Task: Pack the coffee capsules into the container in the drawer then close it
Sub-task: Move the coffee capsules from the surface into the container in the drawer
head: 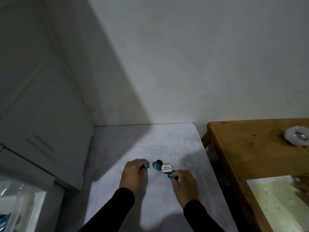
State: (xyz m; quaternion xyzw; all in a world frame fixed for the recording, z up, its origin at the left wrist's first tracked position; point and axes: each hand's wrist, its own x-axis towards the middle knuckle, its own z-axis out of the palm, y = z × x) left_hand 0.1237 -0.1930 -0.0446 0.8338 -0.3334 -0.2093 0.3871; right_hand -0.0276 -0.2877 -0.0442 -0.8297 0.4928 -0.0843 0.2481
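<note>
On the white bench (167,141), the left hand (133,173) was curled around one dark coffee capsule (145,166) and the right hand (184,185) pinched another (172,176). Two loose capsules (161,165) lay between them. Light, rigid and slick, they seemed best gripped across the rim.

The counter (167,144) is looking like smooth, matt pale stone; the table (242,148) is showing bare grained wood; the capsules (164,167) are wearing printed, slightly glossy lids.
</note>
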